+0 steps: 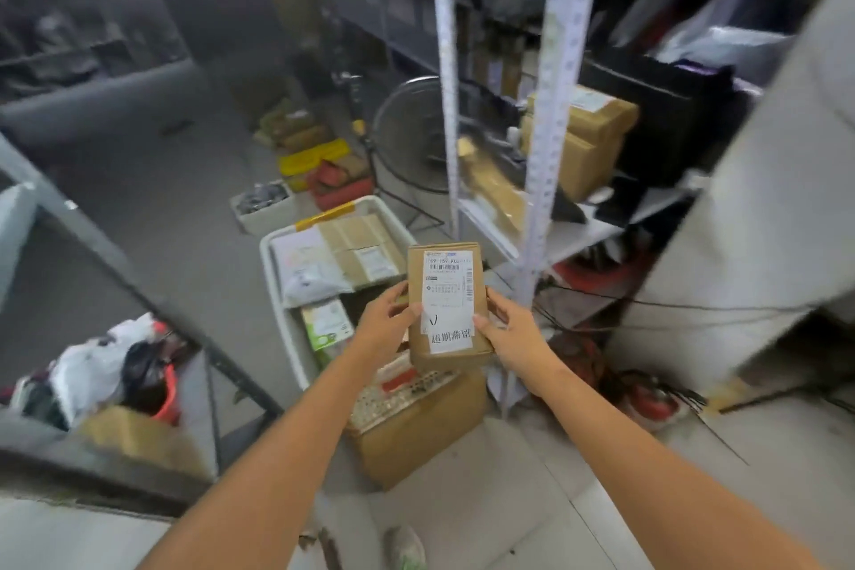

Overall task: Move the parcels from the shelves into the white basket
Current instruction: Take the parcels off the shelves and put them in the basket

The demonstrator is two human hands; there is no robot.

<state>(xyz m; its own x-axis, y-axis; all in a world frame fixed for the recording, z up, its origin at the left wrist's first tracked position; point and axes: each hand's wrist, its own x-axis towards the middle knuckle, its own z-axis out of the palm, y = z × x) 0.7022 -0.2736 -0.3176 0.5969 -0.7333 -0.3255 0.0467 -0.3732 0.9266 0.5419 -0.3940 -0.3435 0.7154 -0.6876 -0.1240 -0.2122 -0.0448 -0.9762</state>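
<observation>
Grey stockrm floor [185, 222]; white basket [274, 278] w/ parcels [361, 241]

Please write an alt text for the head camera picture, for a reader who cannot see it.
A left hand and a right hand hold a small labelled parcel by its sides, near a white basket on the floor that already holds several parcels. At the right stands a white shelf with boxes, and a fan stands beyond the basket.
</observation>
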